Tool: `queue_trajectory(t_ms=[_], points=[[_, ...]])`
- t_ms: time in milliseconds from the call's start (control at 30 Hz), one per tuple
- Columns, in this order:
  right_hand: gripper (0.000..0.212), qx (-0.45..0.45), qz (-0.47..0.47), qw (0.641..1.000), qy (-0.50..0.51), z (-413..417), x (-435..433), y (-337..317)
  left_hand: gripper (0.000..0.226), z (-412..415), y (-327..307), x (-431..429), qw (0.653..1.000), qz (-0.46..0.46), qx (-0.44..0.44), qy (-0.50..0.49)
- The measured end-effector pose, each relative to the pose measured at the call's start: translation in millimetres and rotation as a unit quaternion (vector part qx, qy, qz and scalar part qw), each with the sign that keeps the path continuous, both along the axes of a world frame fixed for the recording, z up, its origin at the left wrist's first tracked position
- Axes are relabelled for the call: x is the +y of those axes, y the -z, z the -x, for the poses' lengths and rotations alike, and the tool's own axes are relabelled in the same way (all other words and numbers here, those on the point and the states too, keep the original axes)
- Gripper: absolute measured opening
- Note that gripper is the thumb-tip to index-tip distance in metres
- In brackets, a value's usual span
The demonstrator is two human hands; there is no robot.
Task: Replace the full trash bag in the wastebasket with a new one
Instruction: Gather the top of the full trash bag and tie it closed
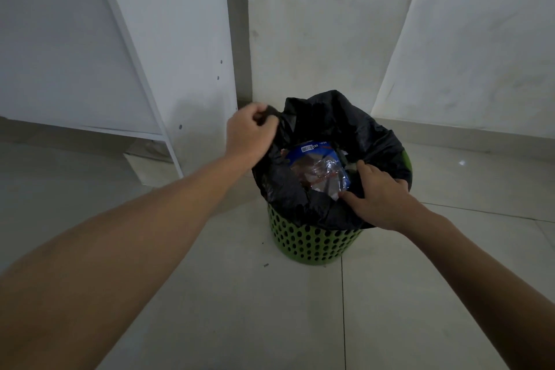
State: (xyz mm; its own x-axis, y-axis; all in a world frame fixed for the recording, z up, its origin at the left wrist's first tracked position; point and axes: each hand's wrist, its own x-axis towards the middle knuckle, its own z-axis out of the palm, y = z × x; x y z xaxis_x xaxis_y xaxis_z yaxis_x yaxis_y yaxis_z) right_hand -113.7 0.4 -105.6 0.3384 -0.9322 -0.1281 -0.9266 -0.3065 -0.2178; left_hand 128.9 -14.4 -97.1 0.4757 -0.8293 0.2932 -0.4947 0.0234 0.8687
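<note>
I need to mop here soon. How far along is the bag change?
Early. Done: the black trash bag has its far edge pulled up off the green wastebasket. In hand: the left hand grips a bunched edge, the right hand holds the near rim. Left: lifting the full bag out and fitting a new one; none in view.

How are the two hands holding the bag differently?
The left hand pinches a bunched bit of the trash bag; the right hand curls over its edge, thumb out. The left hand is raised; the right hand sits lower, at the wastebasket rim. Both hold the bag.
</note>
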Motion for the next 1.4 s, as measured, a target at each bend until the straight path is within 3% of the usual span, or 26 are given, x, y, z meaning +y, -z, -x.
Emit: queue_trajectory(t_ms=[67, 200, 367, 433, 500, 567, 633, 733, 900, 1000, 1067, 1167, 1267, 1400], points=[[0.072, -0.091, 0.017, 0.996, 0.005, 0, 3, -4, 0.005, 16, -7, 1, 0.994, -0.025, -0.083, 0.064], [0.050, -0.264, 0.061, 0.961, 0.049, 3, 2, -15, 0.017, 42, -23, 1, 0.987, -0.027, -0.126, 0.092], [0.044, -0.413, 0.067, 0.896, 0.147, 2, -11, -27, 0.020, 67, -44, 1, 0.988, -0.005, -0.107, 0.113], [0.042, -0.468, 0.053, 0.865, 0.175, 1, -18, -27, 0.010, 74, -44, 2, 0.983, -0.024, -0.110, 0.146], [0.037, -0.519, 0.034, 0.830, 0.201, 0, -24, -28, 0.010, 79, -44, 1, 0.984, -0.038, -0.064, 0.163], [0.029, -0.562, 0.027, 0.794, 0.233, 1, -30, -32, 0.019, 79, -51, -2, 0.989, -0.041, 0.035, 0.137], [0.020, -0.587, 0.040, 0.766, 0.259, 3, -36, -41, 0.021, 74, -64, -7, 0.988, -0.031, 0.119, 0.090], [0.028, -0.629, 0.035, 0.734, 0.254, 2, -43, -61, 0.019, 72, -90, -12, 0.986, -0.019, 0.147, 0.078], [0.028, -0.593, 0.021, 0.781, 0.197, -25, -46, -91, 0.029, 102, -109, -17, 0.978, -0.081, 0.045, 0.188], [0.033, -0.601, -0.039, 0.784, 0.152, -28, -39, -97, 0.030, 104, -102, -21, 0.979, -0.091, 0.071, 0.166], [0.042, -0.620, -0.096, 0.769, 0.124, -24, -32, -101, 0.028, 98, -101, -20, 0.970, -0.124, 0.115, 0.174], [0.055, -0.654, -0.197, 0.723, 0.102, -15, -29, -102, 0.055, 85, -96, -18, 0.955, -0.142, 0.173, 0.196], [0.059, -0.665, -0.272, 0.693, 0.054, -5, -29, -103, 0.062, 74, -94, -16, 0.934, -0.145, 0.241, 0.221], [0.061, -0.664, -0.351, 0.660, -0.004, 3, -33, -105, 0.059, 73, -93, -16, 0.943, -0.137, 0.194, 0.234]])
